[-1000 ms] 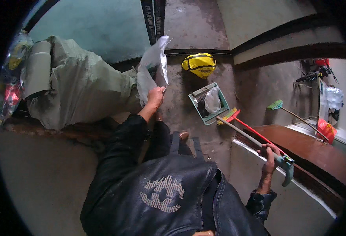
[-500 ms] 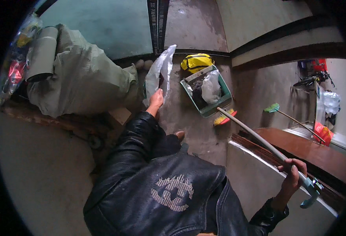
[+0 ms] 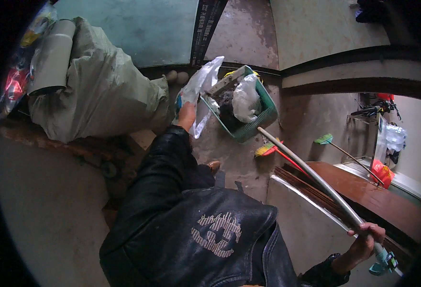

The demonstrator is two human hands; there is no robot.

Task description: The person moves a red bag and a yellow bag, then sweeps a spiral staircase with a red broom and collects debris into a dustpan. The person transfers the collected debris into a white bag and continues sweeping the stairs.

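My left hand (image 3: 187, 116) is closed on a white plastic bag (image 3: 203, 79), which hangs beside the dustpan's left edge. My right hand (image 3: 367, 237) grips the long grey handle of a green dustpan (image 3: 254, 130) near its upper end. Inside the dustpan lie a dark clump of fluffy dirt (image 3: 227, 106) and a crumpled clear plastic bag (image 3: 246, 99). The pan is tilted, its front edge close to the white bag. Below the pan is a broom head (image 3: 266, 149) with yellow and red bristles; its red stick runs under the grey handle, and I cannot see its far end.
A large greyish woven sack (image 3: 107, 91) and a wide grey pipe (image 3: 56, 55) stand on the left. Brown boards (image 3: 363, 186) lean at the right. Beyond them are a green broom (image 3: 324, 138), a red bag (image 3: 382, 173) and a bicycle (image 3: 371, 111).
The dustpan has shifted left and tilted toward the white bag, now hiding most of the yellow bundle behind it. My right hand has moved down and slightly right with the handle.
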